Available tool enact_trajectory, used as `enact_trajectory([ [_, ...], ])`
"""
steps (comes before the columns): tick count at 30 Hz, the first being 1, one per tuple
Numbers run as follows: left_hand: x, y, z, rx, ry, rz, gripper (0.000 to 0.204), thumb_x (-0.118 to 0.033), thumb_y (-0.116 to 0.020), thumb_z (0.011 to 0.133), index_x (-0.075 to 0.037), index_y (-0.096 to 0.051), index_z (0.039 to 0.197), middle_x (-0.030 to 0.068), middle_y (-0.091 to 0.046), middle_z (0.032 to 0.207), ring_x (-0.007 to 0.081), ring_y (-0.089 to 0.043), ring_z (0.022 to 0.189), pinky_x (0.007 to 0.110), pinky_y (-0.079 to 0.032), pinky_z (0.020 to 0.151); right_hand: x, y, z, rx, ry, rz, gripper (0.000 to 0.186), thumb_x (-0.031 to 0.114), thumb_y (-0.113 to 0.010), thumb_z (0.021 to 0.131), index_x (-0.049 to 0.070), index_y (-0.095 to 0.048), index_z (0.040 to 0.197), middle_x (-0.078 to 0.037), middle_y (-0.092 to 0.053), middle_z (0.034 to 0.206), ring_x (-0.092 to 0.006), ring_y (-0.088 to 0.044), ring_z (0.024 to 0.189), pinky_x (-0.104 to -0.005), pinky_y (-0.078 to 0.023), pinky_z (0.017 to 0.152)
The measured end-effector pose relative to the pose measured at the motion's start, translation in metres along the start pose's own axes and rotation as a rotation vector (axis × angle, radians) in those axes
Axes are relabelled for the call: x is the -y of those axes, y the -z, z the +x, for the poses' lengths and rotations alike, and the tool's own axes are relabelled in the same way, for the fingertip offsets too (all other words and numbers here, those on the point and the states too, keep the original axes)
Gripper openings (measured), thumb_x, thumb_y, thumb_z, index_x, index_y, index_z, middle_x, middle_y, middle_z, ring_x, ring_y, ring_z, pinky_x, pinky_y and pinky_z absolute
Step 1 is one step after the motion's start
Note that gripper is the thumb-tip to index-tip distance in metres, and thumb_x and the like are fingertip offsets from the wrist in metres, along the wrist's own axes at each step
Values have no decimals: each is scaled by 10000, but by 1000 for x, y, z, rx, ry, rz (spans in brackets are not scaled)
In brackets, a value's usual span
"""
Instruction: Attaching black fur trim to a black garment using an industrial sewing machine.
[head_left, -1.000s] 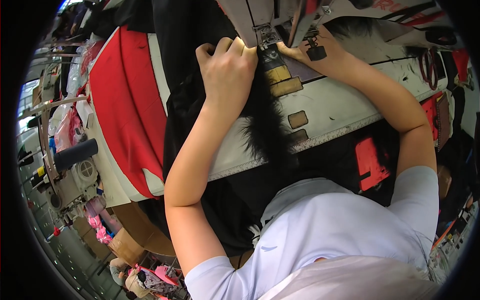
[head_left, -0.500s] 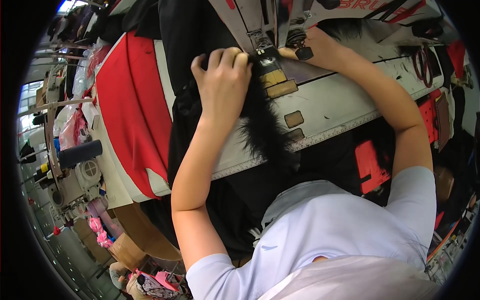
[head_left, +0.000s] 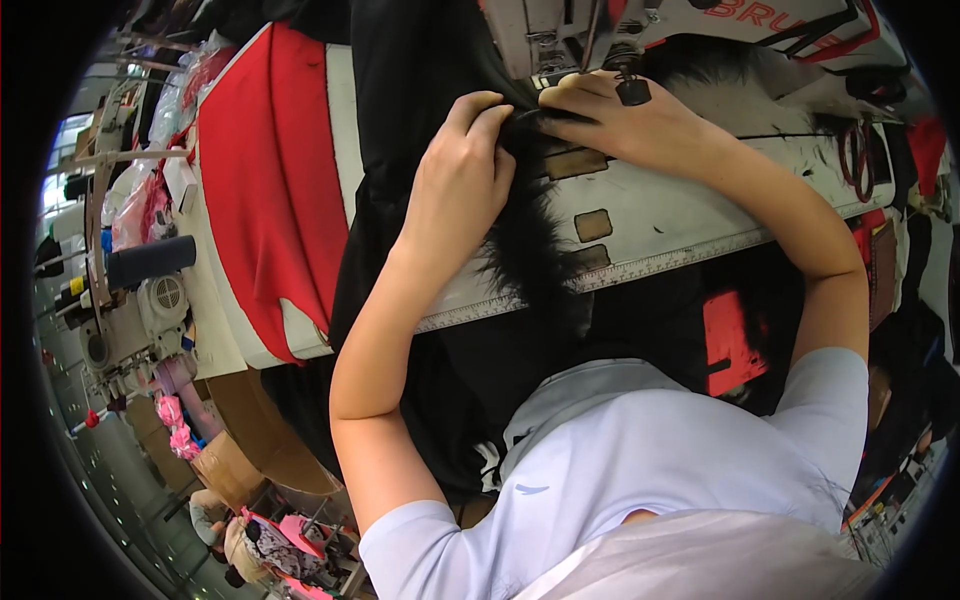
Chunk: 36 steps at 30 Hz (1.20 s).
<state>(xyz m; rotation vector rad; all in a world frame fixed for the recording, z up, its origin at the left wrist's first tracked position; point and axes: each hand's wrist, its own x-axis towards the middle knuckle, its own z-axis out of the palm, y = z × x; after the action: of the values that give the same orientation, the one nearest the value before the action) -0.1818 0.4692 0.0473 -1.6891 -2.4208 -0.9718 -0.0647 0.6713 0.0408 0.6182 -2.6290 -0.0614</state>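
My left hand (head_left: 462, 170) is closed, its fingertips pinching black fabric (head_left: 395, 110) at the edge of a black fur strip (head_left: 530, 245), just in front of the sewing machine (head_left: 560, 35). Close beside it on the right, my right hand (head_left: 630, 120) has its thumb and fingers closed on the strip's upper end, near the presser foot. Only a small gap separates the two hands. From under them the fur hangs toward me over the table's front edge. My fingers partly hide the stitching spot.
Red fabric (head_left: 265, 190) lies on the left of the white table. A ruler strip (head_left: 650, 266) runs along its front edge. Scissors (head_left: 857, 160) with dark red handles rest at the right. A dark blue roll (head_left: 150, 262) and a cardboard box (head_left: 235, 465) are farther left.
My right hand has come from beside the machine's foot to the front, onto the strip's edge. My left hand has turned and its fingers now pinch closer to the right hand.
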Motion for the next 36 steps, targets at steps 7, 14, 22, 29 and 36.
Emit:
enact_trajectory([
  [7, 5, 17, -5, 27, -351, 423, 208, -20, -616, 774, -41, -684, 970, -30, -652, 1108, 172, -605, 988, 322, -430, 851, 14, -2, 1, 113, -127, 31, 366, 86, -590, 810, 125, -645, 1170, 3, -555, 1239, -166, -530, 1183, -232, -567, 561],
  [14, 6, 5, 2, 8, -245, 331, 202, -162, -691, 751, -77, -665, 933, -15, -671, 1032, 164, -615, 915, 324, -434, 814, 18, -8, 4, 89, -134, -126, 335, 114, -626, 789, 97, -656, 1122, 15, -570, 1230, -170, -551, 1119, -256, -560, 517],
  [22, 3, -16, 0, -135, -339, 437, 96, -137, -657, 806, -98, -703, 881, -38, -666, 1027, 114, -588, 852, 286, -413, 793, 14, -5, -3, 98, -224, -119, 330, 150, -638, 775, 119, -666, 1101, 69, -573, 1222, -131, -551, 1076, -254, -548, 569],
  [29, -2, -6, -5, 9, -341, 502, 179, -113, -649, 799, -54, -695, 962, 12, -684, 1055, 100, -602, 806, 247, -425, 720, 7, 10, -2, 206, -68, -233, 341, 142, -627, 765, 139, -669, 1103, 67, -575, 1254, -115, -537, 1160, -257, -495, 856],
  [36, -10, -14, -3, -102, -207, 498, 137, -182, -697, 792, -118, -669, 911, -9, -593, 819, 134, -573, 762, 272, -377, 749, 12, -2, -4, 175, -173, -168, 375, 140, -615, 760, 124, -651, 1133, 7, -580, 1242, -125, -546, 1155, -253, -492, 840],
])
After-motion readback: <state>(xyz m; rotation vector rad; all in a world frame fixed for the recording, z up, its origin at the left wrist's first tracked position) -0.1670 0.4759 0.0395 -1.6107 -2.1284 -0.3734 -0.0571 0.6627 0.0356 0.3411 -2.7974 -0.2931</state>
